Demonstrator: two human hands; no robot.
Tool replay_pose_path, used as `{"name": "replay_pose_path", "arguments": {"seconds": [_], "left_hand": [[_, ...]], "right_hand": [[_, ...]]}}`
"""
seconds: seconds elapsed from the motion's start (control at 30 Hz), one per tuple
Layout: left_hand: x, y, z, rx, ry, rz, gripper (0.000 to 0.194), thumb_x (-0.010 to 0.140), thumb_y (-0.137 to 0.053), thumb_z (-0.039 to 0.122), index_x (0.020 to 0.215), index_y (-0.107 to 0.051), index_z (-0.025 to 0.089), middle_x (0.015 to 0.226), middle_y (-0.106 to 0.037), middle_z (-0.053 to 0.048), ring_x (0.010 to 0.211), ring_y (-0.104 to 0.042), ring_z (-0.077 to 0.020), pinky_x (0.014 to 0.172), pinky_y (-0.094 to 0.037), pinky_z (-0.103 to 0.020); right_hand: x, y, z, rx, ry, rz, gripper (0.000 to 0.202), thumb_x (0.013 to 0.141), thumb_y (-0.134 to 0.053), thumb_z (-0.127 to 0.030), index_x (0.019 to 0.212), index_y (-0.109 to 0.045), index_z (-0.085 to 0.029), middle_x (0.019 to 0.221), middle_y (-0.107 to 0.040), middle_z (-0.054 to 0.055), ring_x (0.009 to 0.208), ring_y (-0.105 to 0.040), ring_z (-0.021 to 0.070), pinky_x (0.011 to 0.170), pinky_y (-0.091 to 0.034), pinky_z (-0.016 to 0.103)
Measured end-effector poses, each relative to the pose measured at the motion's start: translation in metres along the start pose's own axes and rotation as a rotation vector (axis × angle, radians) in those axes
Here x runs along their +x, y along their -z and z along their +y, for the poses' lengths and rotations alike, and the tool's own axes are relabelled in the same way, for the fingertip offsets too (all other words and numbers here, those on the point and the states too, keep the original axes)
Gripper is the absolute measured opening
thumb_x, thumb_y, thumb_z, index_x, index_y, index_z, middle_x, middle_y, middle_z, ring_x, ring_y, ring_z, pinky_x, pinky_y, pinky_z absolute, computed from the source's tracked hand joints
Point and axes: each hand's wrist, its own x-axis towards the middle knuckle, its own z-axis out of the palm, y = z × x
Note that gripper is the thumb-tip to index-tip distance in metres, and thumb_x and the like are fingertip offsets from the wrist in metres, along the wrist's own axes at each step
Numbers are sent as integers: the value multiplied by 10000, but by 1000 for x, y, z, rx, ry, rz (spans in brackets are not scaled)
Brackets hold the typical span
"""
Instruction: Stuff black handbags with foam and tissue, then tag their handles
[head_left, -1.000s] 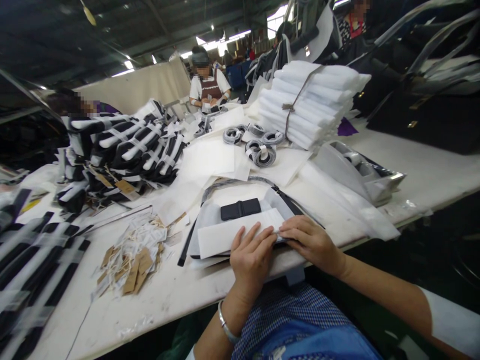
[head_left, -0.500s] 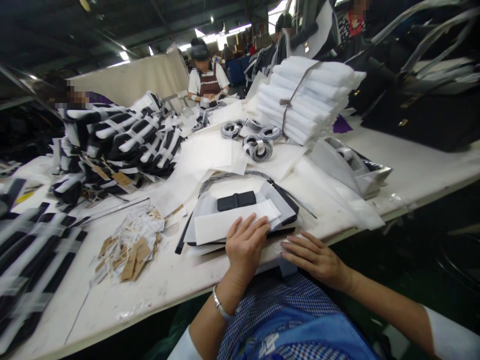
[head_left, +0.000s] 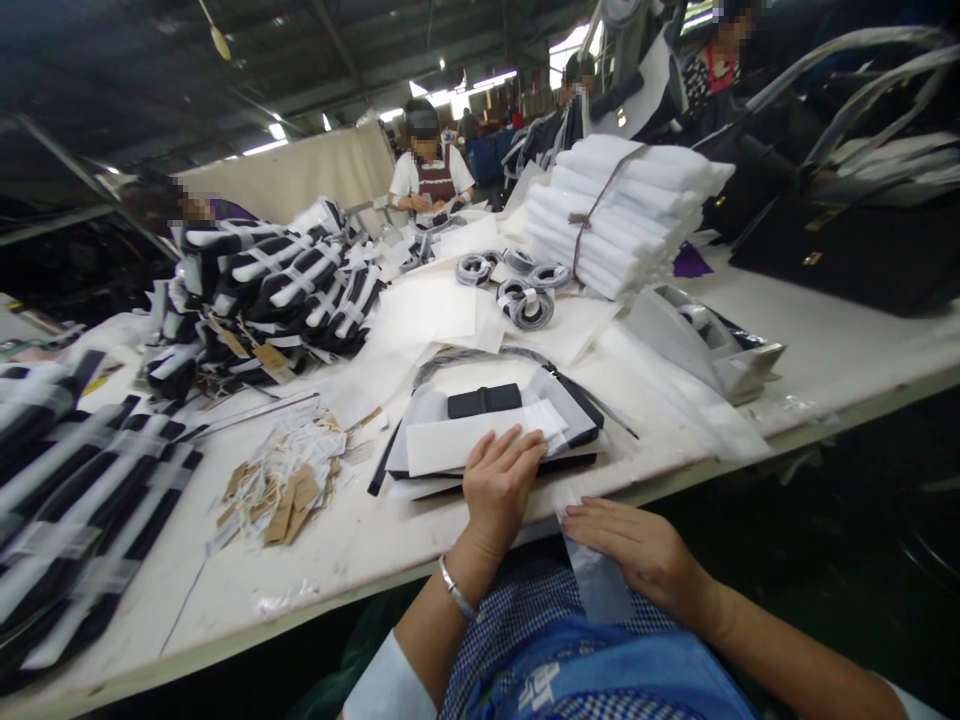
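A black handbag [head_left: 592,425] lies flat on the table near its front edge, partly covered by white sheets. On it rests a white foam strip [head_left: 442,446], with a small black strap piece [head_left: 484,400] just behind. My left hand [head_left: 501,480] lies on the strip's right part, fingers stretched out and pressing down. Off the table's front edge, my right hand [head_left: 637,550] has its fingers together on a translucent plastic strip [head_left: 600,585] that hangs in front of my apron. The right thumb is hidden.
Paper tags [head_left: 292,500] lie in a heap to the left, beside wrapped black-and-white pieces [head_left: 82,530]. Behind are coiled straps [head_left: 525,303] and a tied stack of white foam [head_left: 615,220]. A tape dispenser [head_left: 690,335] stands right. A co-worker [head_left: 431,175] sits across the table.
My right hand has moved down and slightly toward me from the table edge, and more of the plastic strip shows below it. My left hand stays on the foam strip. The view has shifted slightly.
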Motion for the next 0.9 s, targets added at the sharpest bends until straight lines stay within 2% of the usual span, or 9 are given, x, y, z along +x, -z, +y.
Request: {"name": "replay_pose_path", "arguments": {"seconds": [0.1,0.2,0.33,0.43,0.6,0.83,0.9], "left_hand": [[0,1,0,1,-5,-5,156,960,-599,209,1061,-698,275,1147,-750,9,1150,-665,-174,1060,-418,-382],[0,1,1,2,-8,-1,151,952,-611,210,1053,-704,273,1141,-752,6,1146,-666,-171,1060,-422,-381],[-1,0,2,4,-13,5,148,948,-612,197,1044,-700,268,1153,-748,4,1149,-664,-181,1057,-427,-394],[-2,0,2,6,-14,7,149,943,-617,190,1051,-687,266,1163,-744,14,1147,-665,-187,1051,-435,-407],[-2,0,1,17,-9,-15,144,937,-616,161,1025,-673,260,1175,-736,12,1171,-651,-190,1053,-444,-418],[-1,-1,1,-67,9,47,175,986,-496,148,1008,-650,228,1085,-758,-9,1135,-671,-176,1051,-452,-358],[0,-1,1,-68,19,54,191,988,-474,141,978,-645,226,1066,-760,-11,1112,-680,-169,1035,-464,-336]], "right_hand": [[1,6,-7,-6,8,-16,412,940,-394,-43,1244,-650,-156,1201,-720,93,1172,-651,175,1077,-501,369],[15,19,-10,-7,27,-10,397,952,-386,-53,1218,-661,-159,1173,-732,87,1138,-669,167,1053,-519,340],[52,40,-4,-26,41,-21,321,979,-438,-117,1169,-690,-177,1100,-754,72,1038,-705,161,970,-555,288],[85,49,11,-75,25,-6,318,971,-452,-118,1105,-726,-209,1033,-767,46,970,-713,163,923,-559,293],[124,43,49,-112,-168,-134,277,886,-561,-102,1008,-769,-239,967,-762,27,919,-675,182,822,-551,299],[142,26,84,8,-531,-272,125,848,-663,-274,779,-750,-216,796,-711,6,758,-648,168,719,-494,281],[146,24,91,14,-579,-296,130,824,-677,-293,744,-721,-201,770,-683,6,723,-622,162,679,-469,271]]}}
